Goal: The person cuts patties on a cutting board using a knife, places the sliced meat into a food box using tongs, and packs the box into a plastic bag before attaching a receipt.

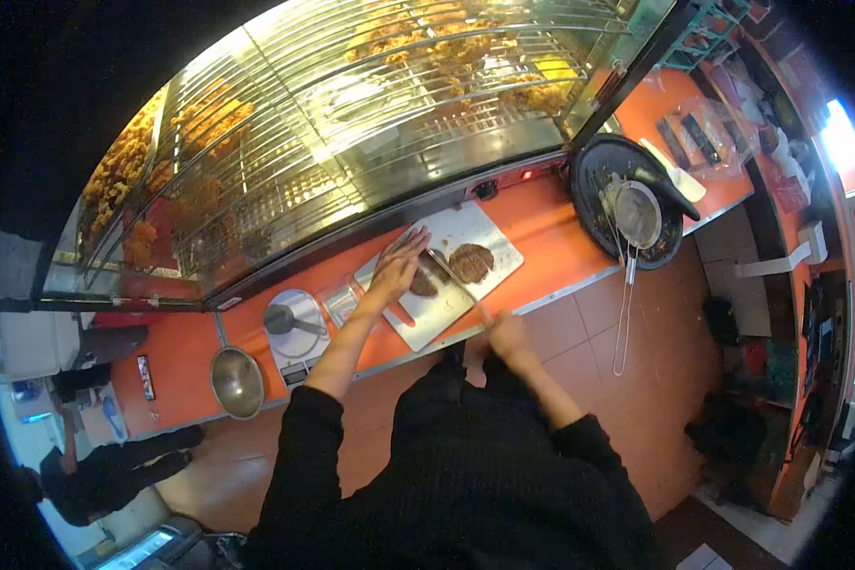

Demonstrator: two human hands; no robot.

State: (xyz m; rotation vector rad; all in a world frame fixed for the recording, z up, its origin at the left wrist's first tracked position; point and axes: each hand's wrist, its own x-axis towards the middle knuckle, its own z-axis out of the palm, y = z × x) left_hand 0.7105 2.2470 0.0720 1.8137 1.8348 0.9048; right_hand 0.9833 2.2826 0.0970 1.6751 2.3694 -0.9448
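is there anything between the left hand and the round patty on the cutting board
Yes: the knife, held in the right hand, slants across the cutting board between the left hand and the round patty. A dark meat piece also lies beside the left hand.

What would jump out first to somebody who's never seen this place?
Probably the lit display case of golden fried food, stretching across the top. Next, on the orange counter below, the right hand holds a knife across a white cutting board, beside a round browned patty. At right, a metal strainer lies over a wide black bowl.
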